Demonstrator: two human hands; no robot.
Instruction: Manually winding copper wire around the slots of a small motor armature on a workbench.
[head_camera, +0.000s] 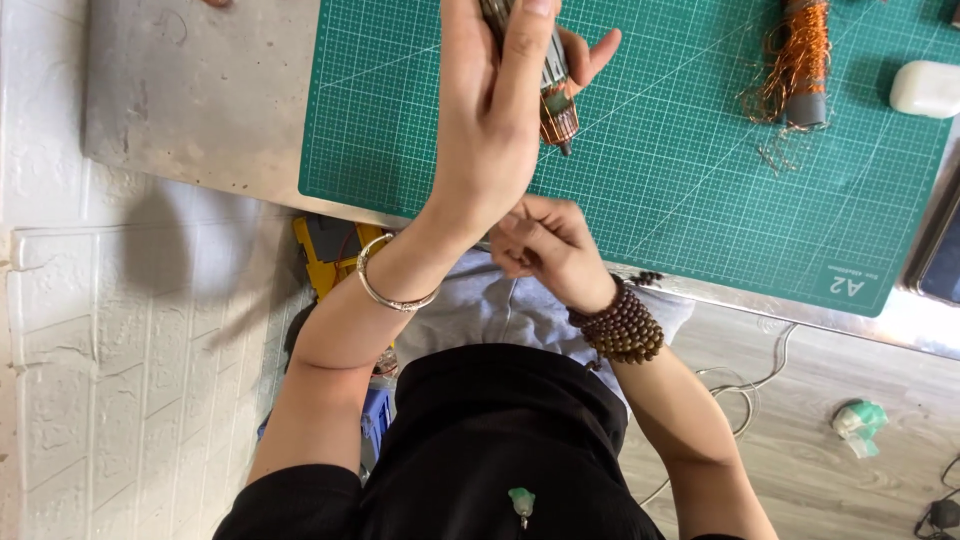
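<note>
Motor rotor (553, 95) gripped in left hand (490, 120), right hand (540, 245) clenched (contents hidden).

Green white-gridded cutting mat (700, 180), coppery-orange wire bundle (800, 60) — silver bangle (395, 285), brown bead bracelet (622, 325), white brick-patterned wall (120, 350)

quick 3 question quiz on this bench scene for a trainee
1. True or false: the left hand holds the motor rotor above the green cutting mat.
2. Which wrist wears the brown bead bracelet? A left, B right
3. What lies on the mat's far right part, beside the white object?

Key: 1 true; 2 B; 3 a second rotor with loose copper wire
</note>
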